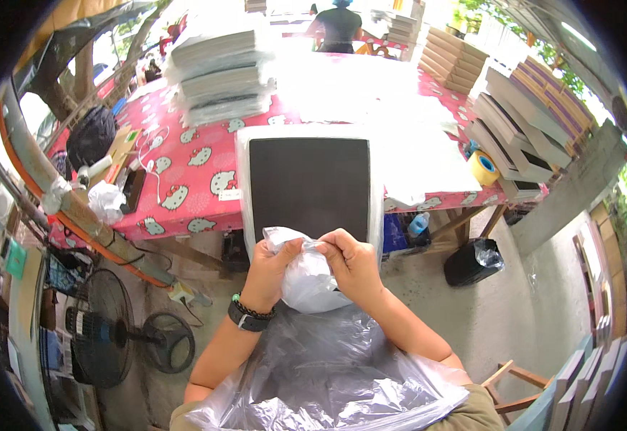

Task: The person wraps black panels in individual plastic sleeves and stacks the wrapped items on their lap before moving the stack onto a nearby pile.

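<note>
A heap of thin, crinkled clear plastic bags [328, 381] is lying across the person's lap at the bottom centre of the frame, glossy and creased, its lower part cut off by the frame edge. Just above it, the left hand [270, 269] and the right hand [353, 262] are both pinching the mouth of a small translucent plastic bag [306, 276], fingers closed tight on its rumpled rim; whether anything is inside the bag is hard to make out. A dark beaded bracelet and watch [249, 314] are circling the left wrist. Beyond the hands, a flat black rectangular board in clear wrap [310, 183] is overhanging the near edge of a table with a red patterned cloth [191, 169]. Stacks of wrapped flat packs [220, 72] are sitting at upper left, a yellow tape roll [483, 167] at right, a floor fan [105, 337] at lower left.
</note>
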Demonstrator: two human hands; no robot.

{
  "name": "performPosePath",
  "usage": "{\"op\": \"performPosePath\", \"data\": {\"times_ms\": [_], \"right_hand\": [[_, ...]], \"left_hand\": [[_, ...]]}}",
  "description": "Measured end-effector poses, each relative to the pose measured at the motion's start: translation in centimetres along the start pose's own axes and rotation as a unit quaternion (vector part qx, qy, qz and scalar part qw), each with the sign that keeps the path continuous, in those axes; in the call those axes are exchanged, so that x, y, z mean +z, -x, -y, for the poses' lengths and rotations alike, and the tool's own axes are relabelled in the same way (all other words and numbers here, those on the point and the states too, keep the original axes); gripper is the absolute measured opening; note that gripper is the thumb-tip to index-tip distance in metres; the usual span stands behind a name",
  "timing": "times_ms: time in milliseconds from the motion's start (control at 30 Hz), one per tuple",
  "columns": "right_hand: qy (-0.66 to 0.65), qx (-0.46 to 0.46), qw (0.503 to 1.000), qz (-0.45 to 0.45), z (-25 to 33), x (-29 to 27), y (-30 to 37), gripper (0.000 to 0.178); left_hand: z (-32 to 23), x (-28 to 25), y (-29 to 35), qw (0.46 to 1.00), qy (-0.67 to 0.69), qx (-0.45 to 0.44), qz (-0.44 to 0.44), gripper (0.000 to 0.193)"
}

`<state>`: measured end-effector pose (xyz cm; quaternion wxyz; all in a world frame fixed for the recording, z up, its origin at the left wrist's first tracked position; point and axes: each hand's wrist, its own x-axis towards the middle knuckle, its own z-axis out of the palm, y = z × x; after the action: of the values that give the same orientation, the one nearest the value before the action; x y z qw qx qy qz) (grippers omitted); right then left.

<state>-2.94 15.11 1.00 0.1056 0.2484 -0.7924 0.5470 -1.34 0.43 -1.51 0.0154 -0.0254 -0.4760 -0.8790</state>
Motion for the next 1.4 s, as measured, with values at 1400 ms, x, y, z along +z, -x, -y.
{"op": "performPosePath", "data": {"times_ms": [1400], "right_hand": [[-0.647,0.137,0.747,-0.070,-8.1,-6.4,-4.8,0.005]], "left_hand": [[0.2,-16.6,-0.1,0.979,0.024,0.102,-0.176,0.017]]}}
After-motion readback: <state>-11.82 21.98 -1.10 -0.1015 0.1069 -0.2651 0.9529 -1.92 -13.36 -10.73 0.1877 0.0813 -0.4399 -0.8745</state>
